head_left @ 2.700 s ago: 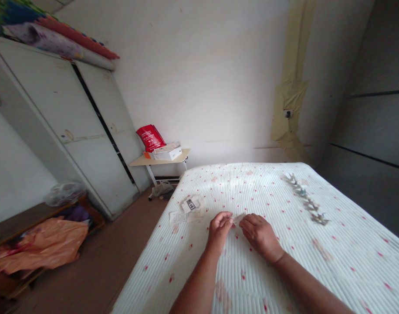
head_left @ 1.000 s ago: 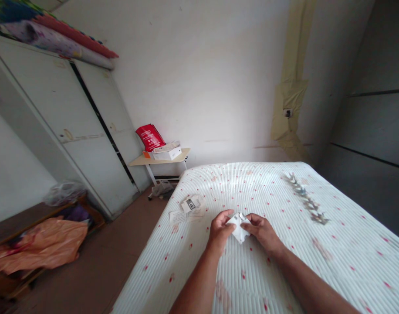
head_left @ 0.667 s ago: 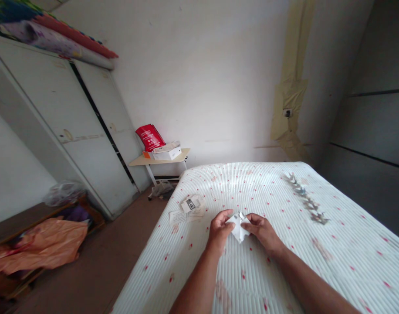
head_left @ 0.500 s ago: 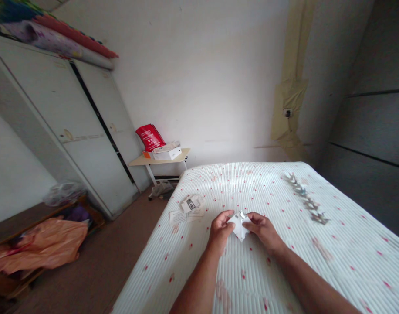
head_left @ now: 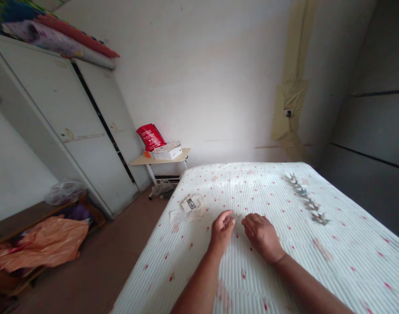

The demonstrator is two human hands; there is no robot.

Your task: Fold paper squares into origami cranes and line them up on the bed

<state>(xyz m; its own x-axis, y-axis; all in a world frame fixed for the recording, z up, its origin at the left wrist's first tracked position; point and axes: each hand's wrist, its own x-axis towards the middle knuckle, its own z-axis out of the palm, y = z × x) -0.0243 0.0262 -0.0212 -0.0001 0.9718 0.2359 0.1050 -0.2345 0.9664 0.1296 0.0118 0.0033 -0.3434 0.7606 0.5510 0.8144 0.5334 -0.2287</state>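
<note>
Between my two hands, above the bed, is a small piece of folded paper (head_left: pixel 239 217), seen nearly edge-on and partly hidden by fingers. My left hand (head_left: pixel 222 232) is closed, pinching its left side between thumb and fingers. Back upward, my right hand (head_left: pixel 262 236) has its fingers curled down at the paper's right side; their tips are mostly out of sight. Left of my hands lie loose printed paper pieces (head_left: pixel 191 204), one with a dark square mark. Toward the right stretches a row of several small folded paper figures (head_left: pixel 309 201).
A quilted white bedspread with red dots (head_left: pixel 251 187) covers the bed under my hands. Past its far left corner stands a small table (head_left: pixel 139 162) with a red bag (head_left: pixel 151 137) and a white box (head_left: pixel 169 153). Grey cabinets (head_left: pixel 55 100) line the left side.
My right hand has turned over so its back faces up. The folded paper, flat and diamond-shaped before, now shows only as a thin edge. My left hand stays almost in place.
</note>
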